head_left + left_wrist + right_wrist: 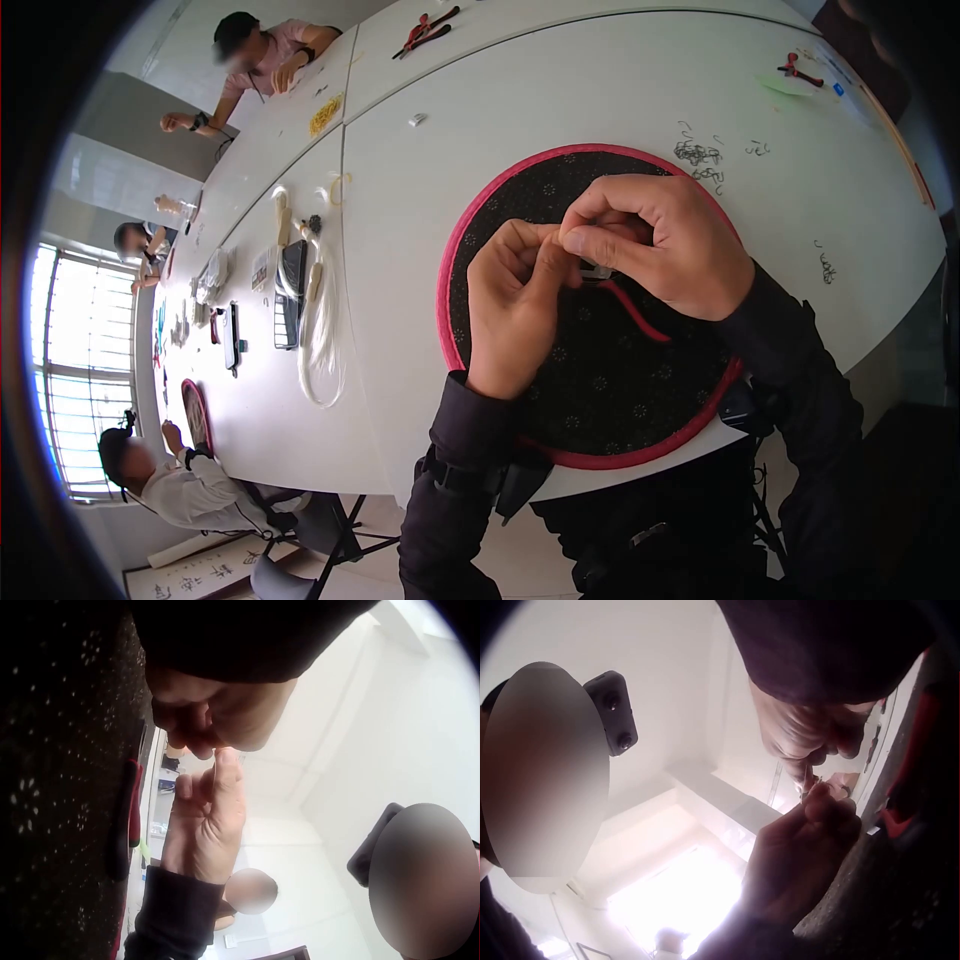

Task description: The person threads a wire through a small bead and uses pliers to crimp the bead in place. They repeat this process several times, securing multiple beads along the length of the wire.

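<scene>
**Two hands pinching a tiny piece above a round mat**

A person's left hand [515, 315] and right hand [668, 245] meet fingertip to fingertip over one round, dark mat [600, 410] with a red rim. Each hand brings thumb and forefinger together, apparently pinching the same small piece [808, 772], which sits where the fingertips meet, raised off the mat. It is too small and too covered to identify.

The work looks partway through: the piece is in the fingers, and nothing shows it as finished. Loose wire hooks [698, 154] remain on the white table [390, 250], so more may be left to do, though how much cannot be told. No finished piece can be made out.

Counting: one small piece seems to be in hand. One red-handled tool [640, 315] lies on the mat beneath the hands, partly hidden. The hooks lie in roughly three clusters beyond the mat's right side, too tangled to number singly. One pair of pliers [800, 72] rests at the table's far right. Three other people sit around the table, to the left.
</scene>
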